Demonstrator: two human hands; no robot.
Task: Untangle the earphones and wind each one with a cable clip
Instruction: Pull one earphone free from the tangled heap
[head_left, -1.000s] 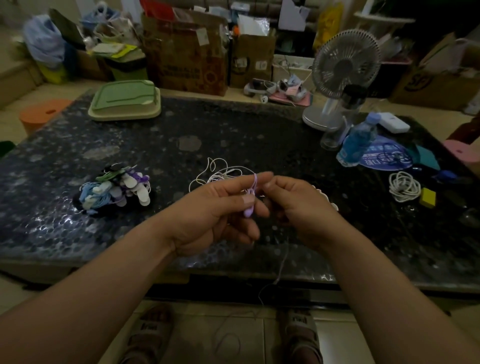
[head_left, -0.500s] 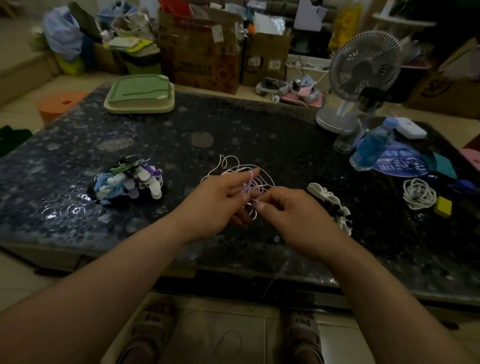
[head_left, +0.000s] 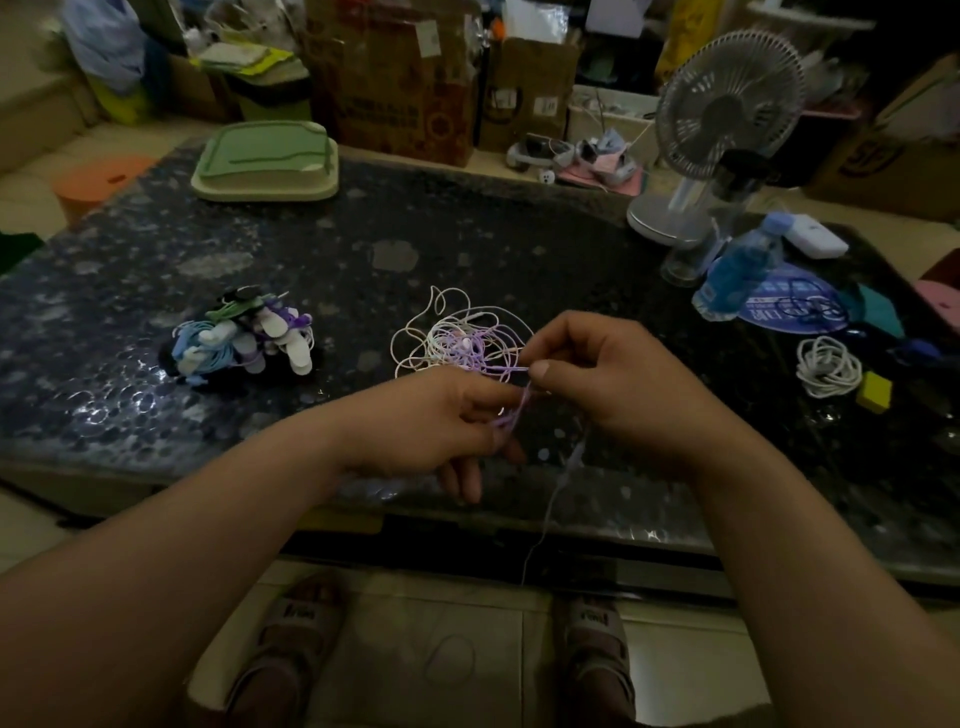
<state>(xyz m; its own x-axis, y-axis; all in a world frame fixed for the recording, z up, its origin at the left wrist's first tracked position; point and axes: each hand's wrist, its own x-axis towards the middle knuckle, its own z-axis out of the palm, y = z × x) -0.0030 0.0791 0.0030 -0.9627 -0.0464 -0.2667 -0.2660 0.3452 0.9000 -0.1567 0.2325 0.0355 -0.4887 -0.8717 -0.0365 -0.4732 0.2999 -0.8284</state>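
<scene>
Loose tangle of thin white and lilac earphone cords (head_left: 462, 338), lying flat on the dark speckled stone worktop (head_left: 467, 234), just beyond the fingers (head_left: 540, 371) and meeting them at its near edge. One lilac cord (head_left: 519, 402) drawn out of the tangle and running down between both hands. At the right hand (head_left: 618, 384), thumb and forefinger pressed together, pinching that lilac cord where it leaves the tangle. At the left hand (head_left: 431, 421), fingers curled, gripping the same cord just below and left of the pinch. Under the right hand, pale tail of cord (head_left: 550, 499) hanging past the worktop edge toward the floor.

Well left of the fingers, heap of blue, green, purple and white wound earphone bundles (head_left: 244, 332) with pale clips, apparently finished. Well right of the fingers, coiled white cable (head_left: 828, 366), no clip visible on it.

Judged progress: several sets done; this tangle still knotted, with at least two cords to separate; winding and clipping of these not yet begun.
</scene>
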